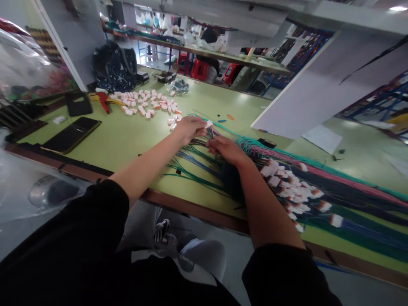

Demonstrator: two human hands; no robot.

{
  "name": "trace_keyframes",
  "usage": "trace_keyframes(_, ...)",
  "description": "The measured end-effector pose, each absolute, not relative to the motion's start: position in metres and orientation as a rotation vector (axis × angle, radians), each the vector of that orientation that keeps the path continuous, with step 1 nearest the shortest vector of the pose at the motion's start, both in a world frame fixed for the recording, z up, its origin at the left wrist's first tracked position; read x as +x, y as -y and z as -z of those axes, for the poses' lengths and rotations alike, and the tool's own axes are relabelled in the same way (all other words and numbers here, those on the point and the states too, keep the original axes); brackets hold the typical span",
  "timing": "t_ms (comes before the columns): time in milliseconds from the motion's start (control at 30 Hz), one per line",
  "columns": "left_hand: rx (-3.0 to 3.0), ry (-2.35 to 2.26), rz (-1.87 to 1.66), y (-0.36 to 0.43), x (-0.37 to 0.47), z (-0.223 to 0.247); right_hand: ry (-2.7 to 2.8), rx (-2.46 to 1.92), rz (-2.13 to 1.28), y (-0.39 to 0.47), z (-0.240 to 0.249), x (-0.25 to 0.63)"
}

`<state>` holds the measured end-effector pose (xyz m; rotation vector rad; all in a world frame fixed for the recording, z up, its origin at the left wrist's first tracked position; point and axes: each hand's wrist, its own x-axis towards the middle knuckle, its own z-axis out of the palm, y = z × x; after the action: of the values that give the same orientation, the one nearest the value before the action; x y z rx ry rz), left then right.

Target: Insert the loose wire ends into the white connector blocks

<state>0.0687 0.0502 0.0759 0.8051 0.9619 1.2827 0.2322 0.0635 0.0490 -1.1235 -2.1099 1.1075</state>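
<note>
A white plug connector (208, 124) is pinched between the fingertips of my left hand (190, 128). My right hand (225, 148) is closed on thin wires (210, 132) that run up to that connector; their ends inside it are hidden. Loose green and blue wires (197, 160) fan out on the table below both hands. Bundles of teal and pink wires (255, 146) stretch away to the right, under and past my right forearm. Many of the wires there end in a heap of white and orange connectors (291, 185).
Loose white and orange connectors (149, 102) lie scattered at the back left of the green table (127, 140). Near them are red-and-yellow pliers (103, 102), a dark phone-like slab (72, 135) and a dark bag (114, 68). A white panel (306, 89) leans over the right side.
</note>
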Motion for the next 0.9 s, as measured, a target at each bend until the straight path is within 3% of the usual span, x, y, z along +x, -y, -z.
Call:
trace_keyframes(200,0.892,-1.111,-1.322,-0.018,0.106,-0.044,2.175,-1.119,-1.022,-0.065,-0.047,0.228)
trace_keyframes(467,0.849,-1.039,-1.408,-0.029,0.122,-0.047,2.361,-1.165,-0.899,-0.068,-0.064,0.246)
trace_keyframes(567,1.045,-0.985,-1.39,-0.036,0.121,-0.051,2.109,-1.251,-0.98,-0.069,-0.068,0.263)
trace_keyframes(767,1.261,-0.847,-1.162,-0.041,0.116,-0.059,1.784,-0.993,-1.304,-0.06,-0.076,0.267)
trace_keyframes(900,1.312,-0.779,-1.077,-0.037,0.124,-0.055,1.582,-1.075,-1.185,-0.06,-0.077,0.26)
